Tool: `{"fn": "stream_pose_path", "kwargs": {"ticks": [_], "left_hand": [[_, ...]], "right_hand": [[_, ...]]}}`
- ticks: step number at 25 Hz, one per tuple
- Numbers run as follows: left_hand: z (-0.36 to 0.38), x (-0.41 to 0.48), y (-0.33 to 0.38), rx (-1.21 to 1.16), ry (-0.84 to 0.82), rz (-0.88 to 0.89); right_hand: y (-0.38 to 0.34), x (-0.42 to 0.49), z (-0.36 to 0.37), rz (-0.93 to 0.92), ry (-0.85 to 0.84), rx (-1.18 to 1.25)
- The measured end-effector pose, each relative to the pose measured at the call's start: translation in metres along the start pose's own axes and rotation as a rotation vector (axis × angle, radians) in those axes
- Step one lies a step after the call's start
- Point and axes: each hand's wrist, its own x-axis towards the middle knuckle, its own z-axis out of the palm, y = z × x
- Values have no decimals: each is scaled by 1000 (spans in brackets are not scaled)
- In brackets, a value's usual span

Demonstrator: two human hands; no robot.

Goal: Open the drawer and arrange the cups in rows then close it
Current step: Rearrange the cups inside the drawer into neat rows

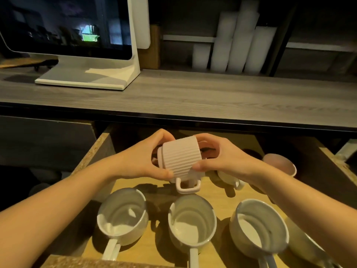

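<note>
The wooden drawer (97, 149) stands pulled out below the counter. Above its middle, a ribbed pink cup (180, 156) is held tilted on its side, handle hanging down. My left hand (146, 159) grips its left end and my right hand (222, 157) grips its right end. Three white cups stand upright in a row along the drawer's front: left (122, 216), middle (192, 222), right (258, 227), handles pointing toward me. Behind my right hand lie a small white cup (229, 177) and a pink cup (280, 164), both partly hidden.
A grey wooden counter (193, 93) runs above the drawer, with a white monitor (77, 35) on a stand at the left. Stacks of white paper cups (237, 41) stand on the shelf behind. The drawer's right wall (340, 163) lies close to my right forearm.
</note>
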Motion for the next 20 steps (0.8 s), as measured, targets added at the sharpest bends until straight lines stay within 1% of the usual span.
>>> {"fn": "stream_pose_path", "kwargs": {"ticks": [3,6,9,11,13,17,20], "left_hand": [[-8,0,-2,191,-28,-29],[-18,-2,0,408,11,-73],[-27,-7,-5,645,46,-217],[-33,-9,-12,813,17,-309],[-37,-10,-17,857,-23,-382],[-38,-9,-25,909,-67,-447],[-39,-7,-33,936,-106,-483]], "right_hand": [[-10,3,10,-11,70,-184],[-28,18,22,-39,133,-347],[-41,41,41,-70,132,-451],[-41,56,57,-53,123,-489],[-38,70,72,-29,109,-552],[-31,97,91,36,60,-753],[-25,110,102,93,20,-792]]}}
